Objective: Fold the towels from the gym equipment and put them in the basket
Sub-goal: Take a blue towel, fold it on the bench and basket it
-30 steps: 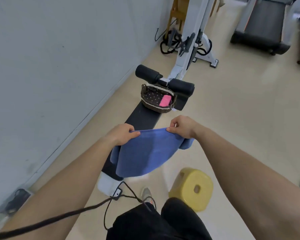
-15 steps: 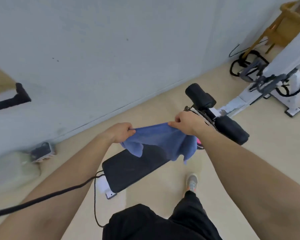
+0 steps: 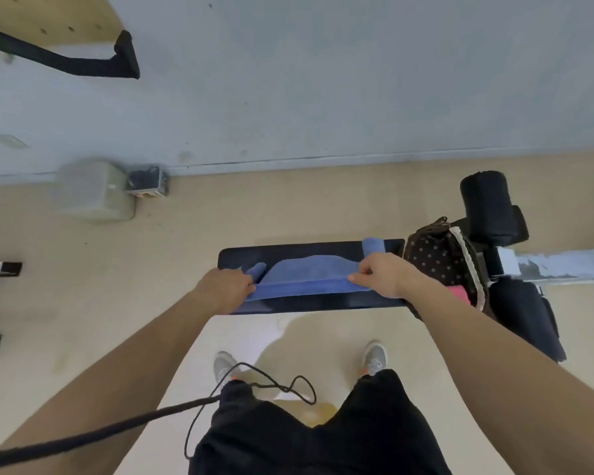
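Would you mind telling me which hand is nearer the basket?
Right. The right hand pinches the towel just beside the basket; the left hand holds the towel's other end, farther away.

Soft blue cloth towel (image 3: pixel 306 274), matt black padded bench (image 3: pixel 288 250), dotted fabric basket (image 3: pixel 436 258)

Bright, even indoor light, soft shadows, slight motion blur, wide-angle bending at edges.

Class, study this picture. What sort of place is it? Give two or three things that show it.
Most likely a small gym or workout room: a black padded bench with foam roller pads on a white frame stands by a plain wall, and a blue towel is spread on it.
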The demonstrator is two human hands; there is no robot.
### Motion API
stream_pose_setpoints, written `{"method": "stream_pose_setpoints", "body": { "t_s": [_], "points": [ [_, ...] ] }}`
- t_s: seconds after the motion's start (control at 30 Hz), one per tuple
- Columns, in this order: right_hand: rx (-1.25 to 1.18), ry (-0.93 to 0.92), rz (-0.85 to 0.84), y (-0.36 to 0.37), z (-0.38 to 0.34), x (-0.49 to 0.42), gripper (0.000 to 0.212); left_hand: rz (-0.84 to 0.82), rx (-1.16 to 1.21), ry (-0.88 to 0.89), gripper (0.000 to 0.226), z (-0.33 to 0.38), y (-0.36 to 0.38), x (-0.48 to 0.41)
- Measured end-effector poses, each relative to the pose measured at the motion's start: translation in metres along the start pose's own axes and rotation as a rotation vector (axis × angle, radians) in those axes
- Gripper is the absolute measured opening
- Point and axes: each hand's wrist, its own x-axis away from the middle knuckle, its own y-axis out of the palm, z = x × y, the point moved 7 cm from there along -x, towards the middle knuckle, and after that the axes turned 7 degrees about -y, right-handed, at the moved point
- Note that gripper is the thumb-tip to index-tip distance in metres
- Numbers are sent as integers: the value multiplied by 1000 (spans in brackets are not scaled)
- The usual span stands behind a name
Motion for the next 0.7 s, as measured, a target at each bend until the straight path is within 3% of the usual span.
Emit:
{"method": "stream_pose_setpoints", "body": {
  "t_s": [0.13,0.33,0.57,0.7],
  "points": [
    [-31,48,-97,23,14,-1,52,-155,323,-52,41,-15,30,0],
    [-56,164,62,14,42,-49,52,-27,624,-128,45,-34,34,-53],
    [163,210,168,53,96,-197,49,162,433,-162,39,-41,96,-205],
    [249,158,332,72,134,-284,44,329,311,-140,38,-44,126,-299]
  ]
}}
